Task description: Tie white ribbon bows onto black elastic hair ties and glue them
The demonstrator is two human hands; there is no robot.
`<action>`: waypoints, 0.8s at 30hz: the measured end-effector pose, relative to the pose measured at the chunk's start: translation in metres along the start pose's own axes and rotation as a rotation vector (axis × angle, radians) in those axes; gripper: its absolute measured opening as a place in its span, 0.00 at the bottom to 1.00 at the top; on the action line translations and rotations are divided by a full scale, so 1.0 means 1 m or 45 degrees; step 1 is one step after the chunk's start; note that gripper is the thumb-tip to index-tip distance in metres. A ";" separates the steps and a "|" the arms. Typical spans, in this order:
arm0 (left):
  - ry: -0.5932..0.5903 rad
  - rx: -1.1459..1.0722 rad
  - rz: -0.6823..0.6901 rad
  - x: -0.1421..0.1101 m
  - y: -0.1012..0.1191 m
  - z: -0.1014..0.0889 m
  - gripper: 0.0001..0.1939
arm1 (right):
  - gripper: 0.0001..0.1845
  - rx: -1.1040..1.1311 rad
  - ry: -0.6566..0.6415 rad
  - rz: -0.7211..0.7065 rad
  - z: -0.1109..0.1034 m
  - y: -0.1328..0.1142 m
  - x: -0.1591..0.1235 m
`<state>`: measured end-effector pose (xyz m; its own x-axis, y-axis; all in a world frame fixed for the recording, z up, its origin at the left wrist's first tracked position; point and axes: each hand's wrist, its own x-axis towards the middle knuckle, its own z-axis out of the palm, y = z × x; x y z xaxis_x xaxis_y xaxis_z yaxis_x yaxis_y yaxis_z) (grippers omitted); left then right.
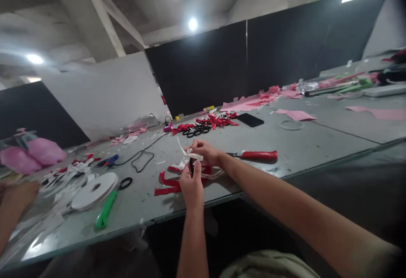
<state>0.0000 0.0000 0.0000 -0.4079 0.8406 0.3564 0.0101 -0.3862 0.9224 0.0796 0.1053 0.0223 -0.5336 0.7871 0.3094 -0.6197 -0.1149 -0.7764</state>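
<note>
Both my hands meet over the near edge of a grey table (304, 147). My left hand (192, 183) pinches the lower part of a white ribbon bow (189, 156), with a small dark piece between its fingers. My right hand (206, 151) holds the bow's top from the far side. One white tail sticks up to the left. Red ribbon strips (166, 185) lie on the table just under and left of my hands.
A red-handled tool (258, 155) lies right of my hands. Green-handled scissors (106, 208), a white ribbon roll (94, 190), a blue glue gun (108, 161) with its black cord, red bows (217, 120), a black phone (250, 119) and pink paper lie around. Another person's hand (17, 197) rests at far left.
</note>
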 end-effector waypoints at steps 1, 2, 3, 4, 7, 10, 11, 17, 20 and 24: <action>0.008 0.020 -0.003 0.001 0.000 0.000 0.14 | 0.19 -0.001 -0.032 0.011 0.001 0.001 0.000; 0.020 0.037 -0.009 0.002 0.000 0.000 0.15 | 0.18 0.000 -0.065 0.021 0.001 0.003 -0.001; 0.034 0.048 -0.018 0.002 -0.001 0.000 0.16 | 0.18 0.000 -0.097 0.031 0.002 0.003 -0.002; 0.051 0.052 -0.030 0.002 -0.002 0.000 0.16 | 0.17 0.000 -0.129 0.043 0.002 0.004 -0.002; 0.104 0.021 -0.071 0.002 -0.006 -0.001 0.18 | 0.16 -0.012 -0.220 0.108 0.002 0.004 -0.004; 0.139 -0.061 -0.110 0.000 -0.007 -0.001 0.18 | 0.14 -0.013 -0.290 0.172 0.000 0.001 -0.005; 0.144 -0.094 -0.122 0.000 -0.008 -0.001 0.17 | 0.12 -0.007 -0.312 0.190 -0.001 -0.001 -0.005; 0.150 -0.242 -0.171 -0.002 -0.007 0.002 0.16 | 0.11 0.006 -0.460 0.338 -0.005 -0.010 -0.007; 0.141 -0.271 -0.178 -0.002 -0.007 0.003 0.15 | 0.12 -0.044 -0.512 0.401 -0.008 -0.013 -0.007; 0.128 -0.292 -0.177 -0.001 -0.009 0.004 0.14 | 0.17 -0.110 -0.534 0.430 -0.011 -0.015 -0.007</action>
<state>0.0037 0.0037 -0.0081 -0.4796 0.8540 0.2017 -0.2541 -0.3552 0.8996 0.0990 0.1085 0.0259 -0.8897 0.4035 0.2136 -0.3336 -0.2551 -0.9075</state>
